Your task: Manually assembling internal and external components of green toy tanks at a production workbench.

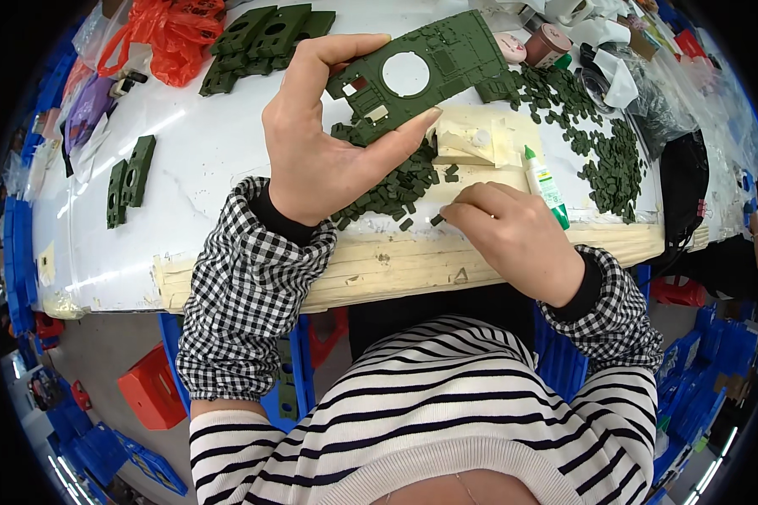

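Note:
My left hand point(324, 156) holds up a dark green plastic model tank hull point(455, 52) over the table, thumb along the near edge and fingers at the far side. A large round opening in the hull shows white through it. Beneath lies a pile of small dark green plastic pieces point(400, 183). Just right of that pile my right hand point(518, 240) is low over the table's near edge, fingertips pinched together. One small green piece point(437, 219) shows at the fingertips. Close by, a white glue bottle point(546, 189) with a green tip and base lies on the table.
Stacked green hull parts point(269, 38) lie at the back left beside a red plastic bag point(164, 42). Two more green parts point(131, 181) are at the left. Loose small pieces point(615, 172) spread at the right. Tan tape point(379, 265) covers the table's front edge.

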{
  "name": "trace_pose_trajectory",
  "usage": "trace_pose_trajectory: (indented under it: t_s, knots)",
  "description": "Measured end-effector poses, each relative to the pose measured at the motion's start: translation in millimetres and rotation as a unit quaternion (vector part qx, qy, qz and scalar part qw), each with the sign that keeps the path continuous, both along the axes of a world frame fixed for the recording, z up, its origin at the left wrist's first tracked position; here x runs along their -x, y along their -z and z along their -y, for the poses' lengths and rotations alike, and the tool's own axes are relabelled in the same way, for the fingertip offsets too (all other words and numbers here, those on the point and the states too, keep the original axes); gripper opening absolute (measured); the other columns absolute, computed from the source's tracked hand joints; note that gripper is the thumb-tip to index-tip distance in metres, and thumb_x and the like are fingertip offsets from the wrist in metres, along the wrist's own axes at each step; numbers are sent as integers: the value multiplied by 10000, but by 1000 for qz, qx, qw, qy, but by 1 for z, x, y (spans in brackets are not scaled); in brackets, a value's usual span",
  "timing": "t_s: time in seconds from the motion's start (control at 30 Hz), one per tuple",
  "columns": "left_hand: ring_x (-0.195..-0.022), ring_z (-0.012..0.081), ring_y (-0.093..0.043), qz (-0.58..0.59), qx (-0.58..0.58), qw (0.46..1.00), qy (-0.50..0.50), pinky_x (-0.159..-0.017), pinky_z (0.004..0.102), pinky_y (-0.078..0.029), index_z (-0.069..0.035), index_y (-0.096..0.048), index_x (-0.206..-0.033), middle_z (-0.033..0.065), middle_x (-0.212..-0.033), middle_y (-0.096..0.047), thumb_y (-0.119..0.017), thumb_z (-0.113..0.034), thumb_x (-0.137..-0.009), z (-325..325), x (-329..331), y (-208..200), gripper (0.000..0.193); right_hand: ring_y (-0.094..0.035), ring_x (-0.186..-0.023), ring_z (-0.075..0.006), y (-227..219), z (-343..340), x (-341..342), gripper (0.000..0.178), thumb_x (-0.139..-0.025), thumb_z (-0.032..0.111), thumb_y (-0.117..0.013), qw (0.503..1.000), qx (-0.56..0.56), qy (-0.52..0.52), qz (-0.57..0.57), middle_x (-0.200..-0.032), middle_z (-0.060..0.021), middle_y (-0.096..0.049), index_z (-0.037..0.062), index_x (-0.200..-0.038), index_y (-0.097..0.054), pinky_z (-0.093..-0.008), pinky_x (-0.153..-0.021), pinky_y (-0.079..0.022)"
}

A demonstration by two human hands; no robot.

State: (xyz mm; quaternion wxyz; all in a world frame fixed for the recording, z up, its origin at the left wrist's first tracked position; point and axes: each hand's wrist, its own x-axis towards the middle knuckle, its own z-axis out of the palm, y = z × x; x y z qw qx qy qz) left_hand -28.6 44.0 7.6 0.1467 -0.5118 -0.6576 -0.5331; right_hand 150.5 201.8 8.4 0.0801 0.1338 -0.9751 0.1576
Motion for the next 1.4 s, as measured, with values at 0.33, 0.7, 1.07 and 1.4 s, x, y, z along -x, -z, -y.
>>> trace_pose_trajectory:
  t_s: [0.33,0.7,1.07,1.4]
  knots:
    - [-955,144,-641,-4,-16,1000,-7,-851,265,-516,30,-530,-1209,104,-1061,-650,-832,-43,-731,-2,1,0,570,-598,-721,-184,4,21,-8,198,-757,82,-636,972,-234,-30,-9,-790,-68,-547,-35,-916,-620,-299,-598,-512]
    - [-970,153,-640,-3,-19,1000,-4,-861,270,-511,27,-527,-1206,112,-1074,-647,-826,-48,-743,-1,2,-1,556,-642,-760,-325,0,-8,10,115,-839,49,-603,992,22,-7,127,-840,-154,-583,-47,-889,-563,-391,-664,-535]
    - [-970,142,-619,37,-13,999,22,-868,263,-498,20,-526,-1217,91,-1071,-639,-823,-41,-746,-3,0,-2,560,-619,-697,-326,-1,-2,2,99,-848,47,-605,991,101,4,82,-817,-145,-589,-24,-890,-550,-397,-637,-522]
    - [-1107,163,-556,217,35,962,162,-978,300,-456,11,-505,-1243,80,-1197,-559,-873,-28,-676,0,-3,-3,677,-627,-722,-146,-93,-20,2,241,-757,-130,-701,966,211,41,-147,-833,-90,-665,-11,-965,-726,-246,-616,-478]
